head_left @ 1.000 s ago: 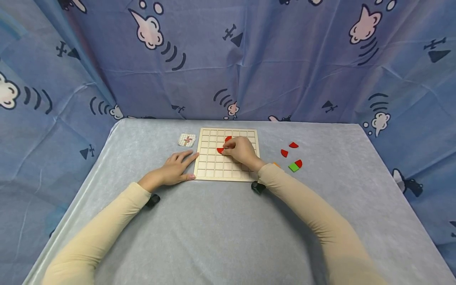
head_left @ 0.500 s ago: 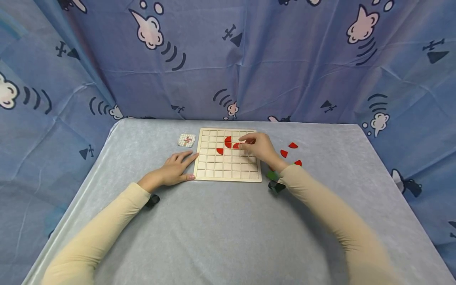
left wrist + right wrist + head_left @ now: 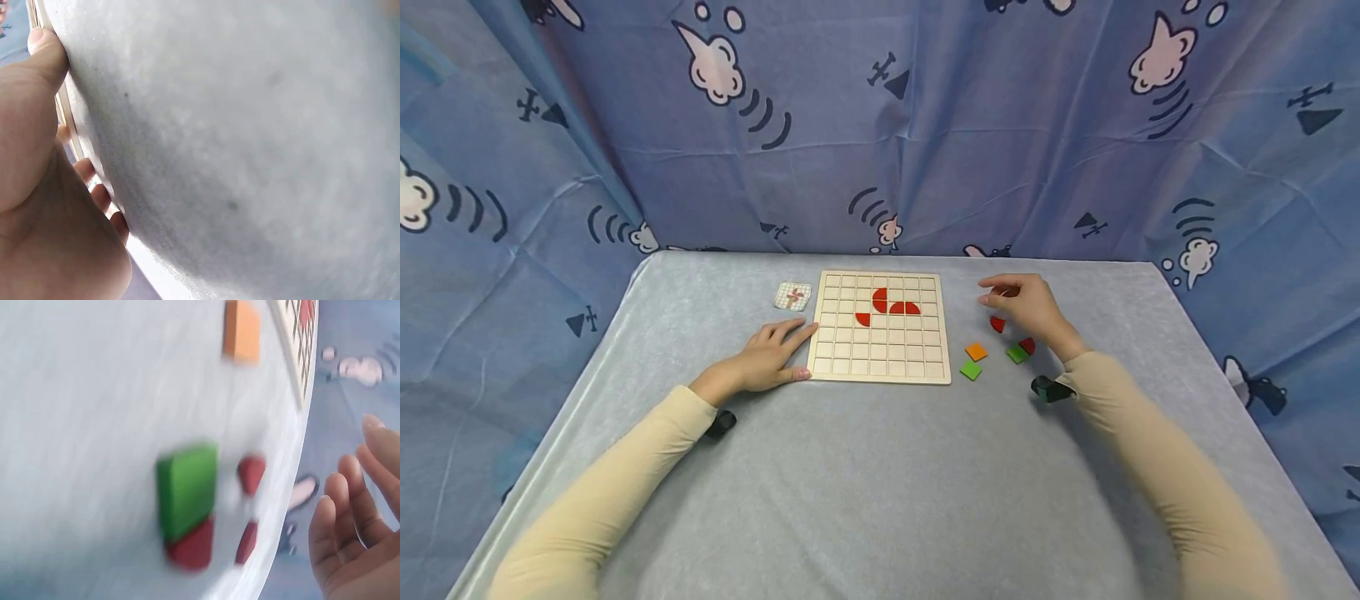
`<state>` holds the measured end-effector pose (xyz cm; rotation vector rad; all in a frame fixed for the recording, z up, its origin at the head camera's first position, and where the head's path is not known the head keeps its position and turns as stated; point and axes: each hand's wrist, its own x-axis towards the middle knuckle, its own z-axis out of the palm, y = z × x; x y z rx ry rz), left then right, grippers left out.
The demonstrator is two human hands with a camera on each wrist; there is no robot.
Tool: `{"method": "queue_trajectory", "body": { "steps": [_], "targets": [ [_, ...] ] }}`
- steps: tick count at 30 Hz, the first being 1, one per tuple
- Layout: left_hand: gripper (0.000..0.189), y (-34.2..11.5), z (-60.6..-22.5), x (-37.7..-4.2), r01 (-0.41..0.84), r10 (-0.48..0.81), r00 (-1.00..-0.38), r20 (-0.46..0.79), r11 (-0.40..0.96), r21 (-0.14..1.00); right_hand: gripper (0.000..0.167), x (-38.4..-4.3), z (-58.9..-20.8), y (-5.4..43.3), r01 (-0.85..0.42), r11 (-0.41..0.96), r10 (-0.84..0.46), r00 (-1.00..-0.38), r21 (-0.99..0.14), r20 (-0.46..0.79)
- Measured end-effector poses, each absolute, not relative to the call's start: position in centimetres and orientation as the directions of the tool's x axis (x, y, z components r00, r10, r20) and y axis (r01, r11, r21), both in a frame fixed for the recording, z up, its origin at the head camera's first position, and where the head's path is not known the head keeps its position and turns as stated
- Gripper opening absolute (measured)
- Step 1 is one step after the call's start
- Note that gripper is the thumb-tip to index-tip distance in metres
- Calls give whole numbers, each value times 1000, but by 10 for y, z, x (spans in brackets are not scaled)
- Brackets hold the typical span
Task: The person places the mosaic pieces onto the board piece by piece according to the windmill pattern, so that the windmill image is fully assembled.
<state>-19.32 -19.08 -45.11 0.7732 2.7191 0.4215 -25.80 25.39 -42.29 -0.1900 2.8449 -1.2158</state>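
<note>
My left hand (image 3: 763,357) lies at the left edge of the wooden grid board (image 3: 880,362), fingers spread and touching its rim; the left wrist view shows the thumb (image 3: 49,53) against the board's side. Several red quarter-circle pieces (image 3: 863,319) sit in the board's squares, two side by side as a half circle (image 3: 905,308). To the right of the board, my right hand (image 3: 1032,308) hovers over loose pieces, fingers loosely bent and nothing between them. Close below it are a red quarter piece (image 3: 997,324) and another red piece (image 3: 247,542), which the hand hides in the head view.
A green square (image 3: 1017,355) touches a red quarter piece (image 3: 1027,345) on the table. Nearer the board lie an orange square (image 3: 976,352) and another green square (image 3: 971,371). A small pattern card (image 3: 793,295) rests left of the board. A blue printed curtain (image 3: 820,167) hangs behind the table.
My right hand has moved right, off the board and over the loose pieces. A red half circle now shows where it was working. The left hand has stayed in place.
</note>
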Motion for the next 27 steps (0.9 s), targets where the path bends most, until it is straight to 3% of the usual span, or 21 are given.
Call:
{"method": "queue_trajectory", "body": {
  "steps": [8,27],
  "targets": [
    [79,-190,-451,-192,453,542,-819,-190,812,368,39,-265,-429,296,-44,697,-56,-998,-716,7],
    [79,-190,-449,-192,452,539,-819,-194,816,359,49,-280,-447,328,56,749,-114,-971,-660,-211]
  ]
}}
